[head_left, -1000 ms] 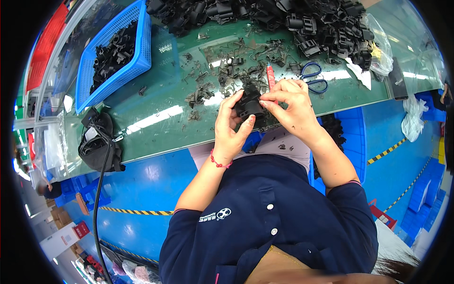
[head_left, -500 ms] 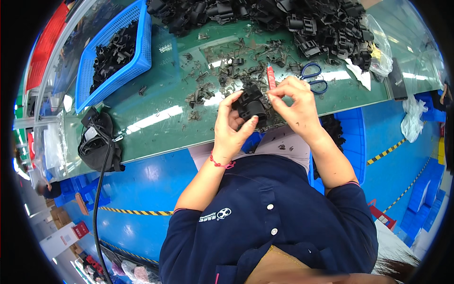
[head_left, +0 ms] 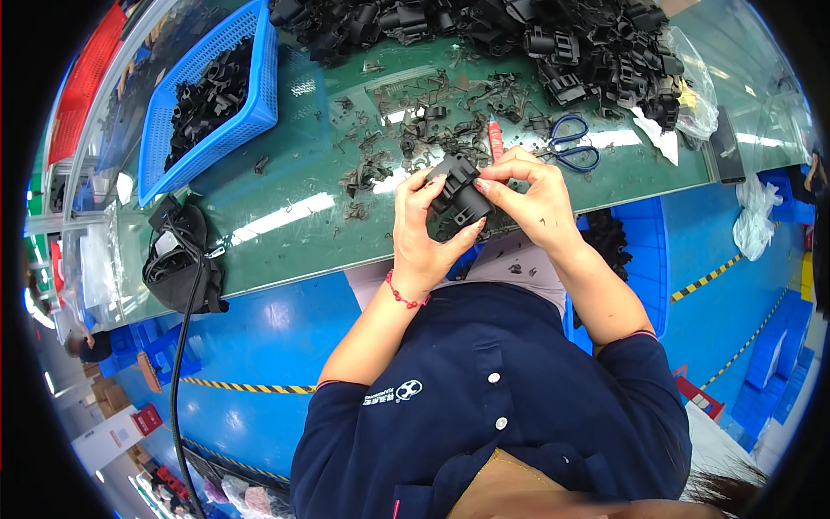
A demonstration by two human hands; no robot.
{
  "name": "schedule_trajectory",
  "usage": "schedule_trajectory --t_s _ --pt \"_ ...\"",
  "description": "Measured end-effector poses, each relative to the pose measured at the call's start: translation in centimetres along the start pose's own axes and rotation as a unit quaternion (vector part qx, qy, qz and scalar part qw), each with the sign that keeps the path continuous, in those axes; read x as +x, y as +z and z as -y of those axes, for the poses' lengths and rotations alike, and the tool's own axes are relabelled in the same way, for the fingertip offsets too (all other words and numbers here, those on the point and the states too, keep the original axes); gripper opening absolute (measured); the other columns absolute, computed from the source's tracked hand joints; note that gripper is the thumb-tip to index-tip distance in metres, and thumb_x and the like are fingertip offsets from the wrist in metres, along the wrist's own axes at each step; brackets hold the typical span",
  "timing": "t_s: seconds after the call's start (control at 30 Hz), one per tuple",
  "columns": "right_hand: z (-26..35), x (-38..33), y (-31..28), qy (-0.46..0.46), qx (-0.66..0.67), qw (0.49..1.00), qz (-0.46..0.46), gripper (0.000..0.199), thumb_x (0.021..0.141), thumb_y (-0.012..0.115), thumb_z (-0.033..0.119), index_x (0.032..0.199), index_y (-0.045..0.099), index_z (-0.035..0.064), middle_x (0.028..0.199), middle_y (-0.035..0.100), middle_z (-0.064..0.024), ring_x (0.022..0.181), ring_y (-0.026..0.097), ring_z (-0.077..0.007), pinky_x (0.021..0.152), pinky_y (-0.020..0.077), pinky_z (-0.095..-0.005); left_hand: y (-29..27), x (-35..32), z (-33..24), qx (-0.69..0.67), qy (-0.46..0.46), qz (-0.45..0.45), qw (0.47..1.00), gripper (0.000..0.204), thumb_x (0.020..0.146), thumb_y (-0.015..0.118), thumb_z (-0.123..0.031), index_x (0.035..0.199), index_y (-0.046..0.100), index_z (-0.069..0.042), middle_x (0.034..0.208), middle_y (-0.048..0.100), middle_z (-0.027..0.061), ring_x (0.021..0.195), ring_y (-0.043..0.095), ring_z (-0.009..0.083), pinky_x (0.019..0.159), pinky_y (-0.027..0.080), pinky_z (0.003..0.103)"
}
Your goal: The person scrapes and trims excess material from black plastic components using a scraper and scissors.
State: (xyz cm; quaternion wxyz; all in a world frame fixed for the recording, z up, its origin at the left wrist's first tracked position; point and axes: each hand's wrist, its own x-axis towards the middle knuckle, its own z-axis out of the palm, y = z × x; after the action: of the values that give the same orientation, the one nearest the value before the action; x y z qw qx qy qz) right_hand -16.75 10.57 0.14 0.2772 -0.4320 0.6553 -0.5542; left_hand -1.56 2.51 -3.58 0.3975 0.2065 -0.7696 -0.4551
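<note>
Both hands hold one black plastic part [head_left: 458,192] over the near edge of the green table [head_left: 285,216]. My left hand [head_left: 425,233] cups the part from below and the left, thumb under it. My right hand [head_left: 532,195] grips its right side, fingertips on top, and also holds a red-handled tool [head_left: 496,140] that sticks up from the fist. Black plastic trimmings [head_left: 406,143] lie scattered on the table just beyond the hands.
A blue basket [head_left: 212,99] of black parts sits at the far left. A big heap of black parts [head_left: 519,30] runs along the far edge. Blue-handled scissors [head_left: 575,143] lie right of my hands. A black pouch with a cable [head_left: 177,259] rests at the near left.
The part has turned slightly in my hands, and my right fingers have shifted over its top. Hands stay in the same spot.
</note>
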Motion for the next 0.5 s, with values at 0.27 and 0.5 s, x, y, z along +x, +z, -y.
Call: schedule_trajectory --t_s 0.27,0.5 --pt "-0.4 -0.1 0.6 0.0 0.049 0.998 -0.042 0.011 0.074 0.066 0.004 0.083 0.067 -0.002 0.078 0.059 -0.0035 0.072 0.052 -0.0087 0.063 0.0389 -0.0215 0.2 0.6 -0.6 0.167 0.172 -0.039 0.97 0.068 0.059 0.08 -0.007 0.117 0.045 -0.008 0.114 0.047 0.0166 0.098 0.053 0.0303 0.076 0.049 0.034" --pt "-0.4 0.8 -0.5 -0.009 0.092 0.991 -0.101 0.007 0.08 0.062 0.003 0.085 0.066 -0.0009 0.079 0.056 -0.0021 0.067 0.052 -0.0065 0.06 0.041 -0.02 -0.4 0.9 -0.6 -0.337 -0.19 0.016 0.922 0.055 0.079 0.066 -0.008 0.126 0.037 -0.005 0.118 0.046 0.0116 0.104 0.053 0.0218 0.083 0.05 0.033"
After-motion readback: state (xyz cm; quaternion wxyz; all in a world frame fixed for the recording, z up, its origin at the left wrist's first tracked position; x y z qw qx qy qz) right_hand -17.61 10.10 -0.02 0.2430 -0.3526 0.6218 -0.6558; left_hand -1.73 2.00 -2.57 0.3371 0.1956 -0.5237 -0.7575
